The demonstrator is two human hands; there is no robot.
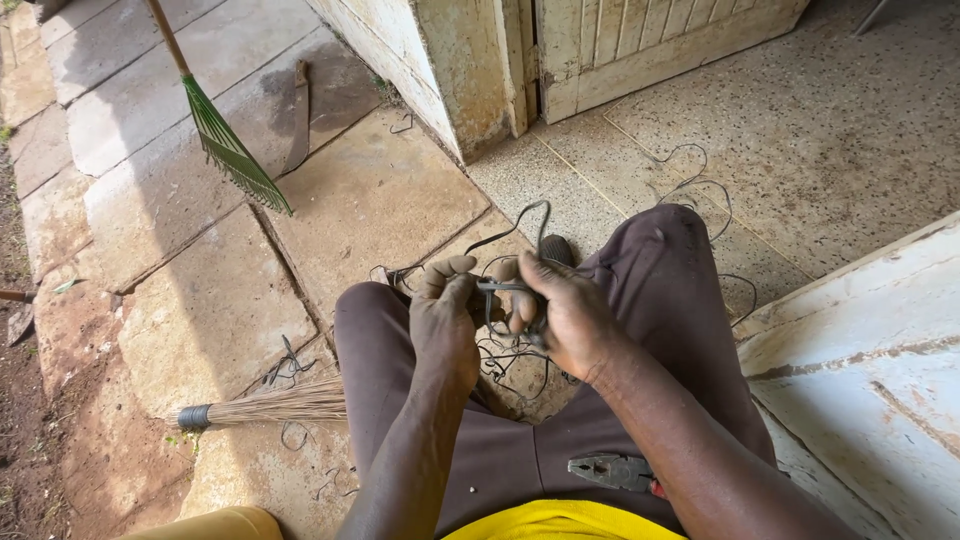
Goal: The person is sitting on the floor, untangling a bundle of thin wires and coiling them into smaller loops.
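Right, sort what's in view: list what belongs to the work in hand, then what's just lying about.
In use:
- left hand and right hand, both holding the dark wire strip
- tangled wires between the knees
- pliers resting on the lap

Lying about:
- green rake
- straw broom
- flat blade on the paving

Bright, even daylight, soft shadows, sharp focus, slight wide-angle stretch at edges.

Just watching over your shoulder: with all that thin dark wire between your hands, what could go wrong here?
1. The tangle of thin dark wire between the left hand and right hand might knot tighter or prick the bare fingers.
2. The grey metal pliers lying loose on the lap could slide off.
3. Loose wire strands on the speckled floor could snag a foot.
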